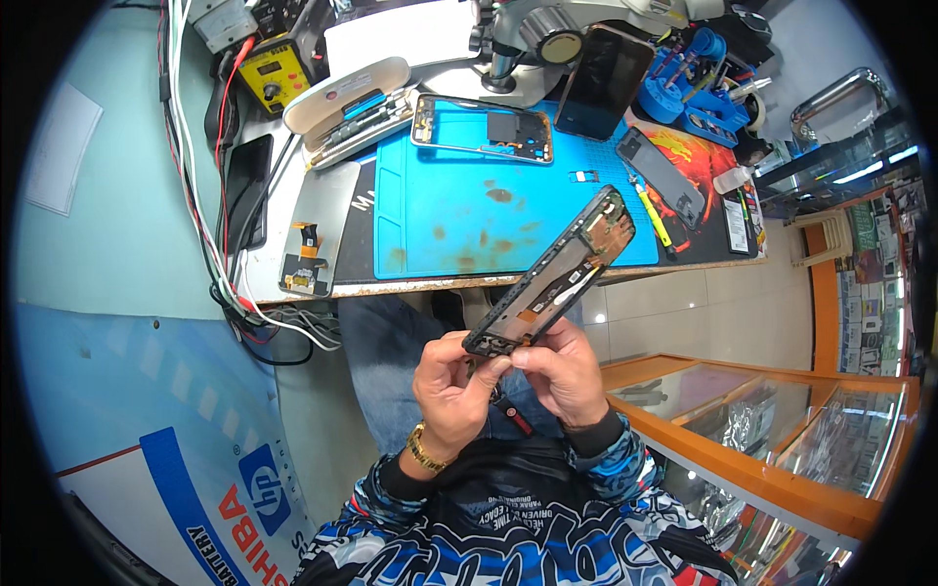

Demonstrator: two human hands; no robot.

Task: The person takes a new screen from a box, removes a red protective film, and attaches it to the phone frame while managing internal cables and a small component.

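Hands, left (451, 383) and right (559, 369), both pinch one opened phone (552, 275), apparently by its lower end.

A phone repair shop: blue work mat (459, 210), microscope (532, 39), glass display counter (782, 430)

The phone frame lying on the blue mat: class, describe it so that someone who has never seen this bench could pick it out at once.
Start at the blue mat covering the middle of the workbench. Along its far edge, in front of the microscope base, lies the phone frame, flat and lengthwise. Unlike the opened phone held in both hands below the bench, it is a bare silver-edged rectangle showing the mat through its middle.
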